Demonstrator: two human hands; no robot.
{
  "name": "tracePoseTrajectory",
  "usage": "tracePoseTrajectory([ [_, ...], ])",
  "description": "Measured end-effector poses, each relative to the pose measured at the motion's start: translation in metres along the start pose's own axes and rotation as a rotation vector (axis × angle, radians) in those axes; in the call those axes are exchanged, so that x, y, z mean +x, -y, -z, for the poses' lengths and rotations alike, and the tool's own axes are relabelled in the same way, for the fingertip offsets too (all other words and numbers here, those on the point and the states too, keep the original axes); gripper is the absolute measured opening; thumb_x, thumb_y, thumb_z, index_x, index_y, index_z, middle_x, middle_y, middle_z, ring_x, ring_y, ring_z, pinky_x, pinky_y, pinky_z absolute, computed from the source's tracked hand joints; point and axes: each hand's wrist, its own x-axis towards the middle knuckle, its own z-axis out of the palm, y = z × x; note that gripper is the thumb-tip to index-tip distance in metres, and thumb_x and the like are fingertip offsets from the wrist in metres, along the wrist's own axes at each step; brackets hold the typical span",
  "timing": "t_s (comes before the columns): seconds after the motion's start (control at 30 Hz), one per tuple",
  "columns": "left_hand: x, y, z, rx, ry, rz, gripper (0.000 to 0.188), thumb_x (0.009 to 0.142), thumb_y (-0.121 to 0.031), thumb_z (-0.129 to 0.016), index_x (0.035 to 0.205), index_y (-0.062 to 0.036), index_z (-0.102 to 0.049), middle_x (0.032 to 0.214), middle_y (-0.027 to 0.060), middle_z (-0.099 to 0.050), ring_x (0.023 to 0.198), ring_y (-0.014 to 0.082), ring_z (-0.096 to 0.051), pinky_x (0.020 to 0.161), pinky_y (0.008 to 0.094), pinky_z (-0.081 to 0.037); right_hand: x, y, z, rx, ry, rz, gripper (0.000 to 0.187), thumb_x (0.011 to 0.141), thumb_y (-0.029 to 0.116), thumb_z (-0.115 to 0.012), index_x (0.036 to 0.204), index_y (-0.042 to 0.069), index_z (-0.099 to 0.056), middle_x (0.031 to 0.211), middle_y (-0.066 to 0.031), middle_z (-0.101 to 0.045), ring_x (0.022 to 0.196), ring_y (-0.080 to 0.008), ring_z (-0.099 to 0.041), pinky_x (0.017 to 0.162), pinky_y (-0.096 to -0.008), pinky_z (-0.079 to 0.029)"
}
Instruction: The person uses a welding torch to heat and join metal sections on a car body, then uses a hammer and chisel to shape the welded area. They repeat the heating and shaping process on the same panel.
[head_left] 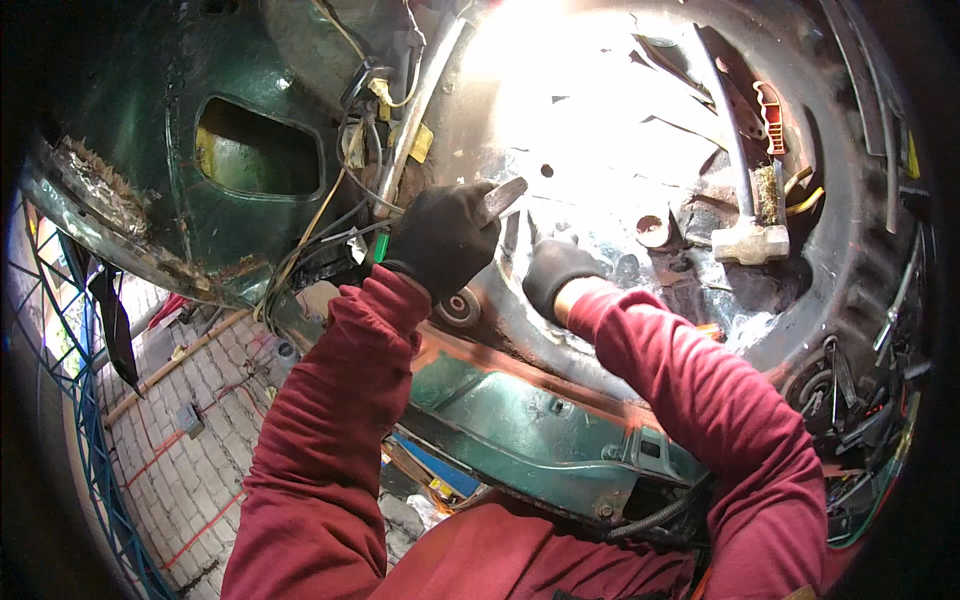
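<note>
A: Far left, what is recorded?
B: Blue metal lattice (75,390), then pale brick paving (180,490). Above the paving, a green panel (150,90) with a rounded opening, its lower edge rusted. Beside it, a tangle of wires (350,190).

A: Left hand (445,235)?
B: Black-gloved, closed round a grey flat bar (503,200). Bar's free end juts right from the fist, over the left part of the round metal well (840,180).

A: Right hand (555,270)?
B: Also black-gloved, just right of and slightly below the left, over the well. Fingers mostly hidden; cannot tell whether it grips anything.

A: Further right?
B: Short rusty tube (653,231), then a hammer (750,243), head nearest the person. Beside its handle, an orange-handled brush (770,125). Upper well overexposed; detail lost.
</note>
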Motion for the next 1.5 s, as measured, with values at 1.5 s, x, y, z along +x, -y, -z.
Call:
tracePoseTrajectory([
  [1.5,-0.061,0.012,0.045,0.016,-0.228,-0.078,0.025,0.095,-0.01,-0.072,0.117,0.0004,-0.075,0.089,0.0212,-0.073,0.079,0.0375,-0.074,0.073,0.0442,-0.058,0.054,-0.08,-0.108,-0.324,-0.08,0.259,0.048,0.1,0.019,-0.061,0.139,-0.009,-0.058,0.104,-0.0248,-0.078,0.091,-0.0429,-0.078,0.076,-0.0537,-0.061],
])
